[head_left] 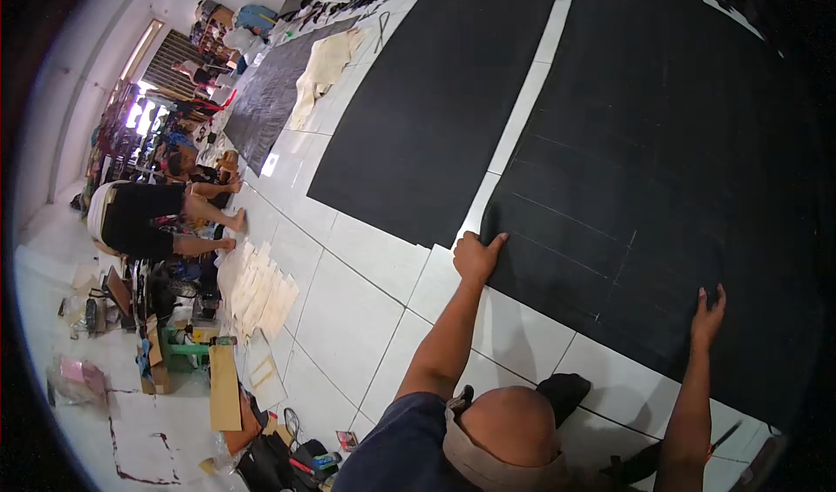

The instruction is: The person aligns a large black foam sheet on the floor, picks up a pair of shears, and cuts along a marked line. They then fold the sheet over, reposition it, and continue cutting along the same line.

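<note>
A large black sheet (575, 170) with thin chalk-like lines lies on the tiled floor in front of me. My left hand (477, 257) is at its near left corner, thumb over the top and the other fingers at the edge, where the material rises a little. Farther right, my right hand (709, 320) rests on the same sheet near its front edge, thumb and fingers apart. A second black sheet (427, 109) lies to the left, across a narrow strip of white tile.
My bent knee (507, 431) and a dark-covered foot (564, 393) are at the near edge. Cream pieces (259, 290) lie left on the floor, beside bags and tools. A person in black shorts (144, 220) bends over at the far left. Another dark sheet (274, 96) lies farther back.
</note>
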`<state>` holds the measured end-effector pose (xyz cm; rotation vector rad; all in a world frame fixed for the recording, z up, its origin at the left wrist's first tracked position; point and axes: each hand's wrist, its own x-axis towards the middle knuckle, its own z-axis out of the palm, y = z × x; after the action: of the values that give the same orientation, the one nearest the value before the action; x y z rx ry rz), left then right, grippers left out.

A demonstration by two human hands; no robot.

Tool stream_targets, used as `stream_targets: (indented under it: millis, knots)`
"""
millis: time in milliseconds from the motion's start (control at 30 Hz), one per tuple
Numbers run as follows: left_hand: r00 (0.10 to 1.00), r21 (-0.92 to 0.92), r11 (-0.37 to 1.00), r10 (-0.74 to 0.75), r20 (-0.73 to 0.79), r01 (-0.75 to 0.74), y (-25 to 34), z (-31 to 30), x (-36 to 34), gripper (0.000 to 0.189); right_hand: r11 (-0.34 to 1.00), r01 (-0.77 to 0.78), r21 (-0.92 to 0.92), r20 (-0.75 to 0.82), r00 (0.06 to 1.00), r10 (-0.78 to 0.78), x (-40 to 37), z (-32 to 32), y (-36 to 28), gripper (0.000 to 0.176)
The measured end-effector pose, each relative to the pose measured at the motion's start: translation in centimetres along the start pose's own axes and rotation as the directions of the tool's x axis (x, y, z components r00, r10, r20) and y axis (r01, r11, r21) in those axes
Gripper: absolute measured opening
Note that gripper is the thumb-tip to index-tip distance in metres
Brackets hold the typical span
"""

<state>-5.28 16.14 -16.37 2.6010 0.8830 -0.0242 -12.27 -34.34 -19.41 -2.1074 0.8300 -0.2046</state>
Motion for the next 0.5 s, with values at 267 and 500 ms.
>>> stream_targets:
  millis: [267,500]
  knots:
    - [0.921,-0.478,0.83,-0.102,0.376,0.286,-4.5,1.0,1.1,0.086,0.996,0.031,-0.08,-0.114,0.993,-0.04,3.4,-1.5,0.3,0.047]
    - [0.938,-0.736,0.599,-0.083,0.336,0.317,-3.1,-0.9,-2.9,0.061,0.952,-0.008,-0.305,-0.028,1.0,-0.001,0.8,-2.7,0.0,0.059]
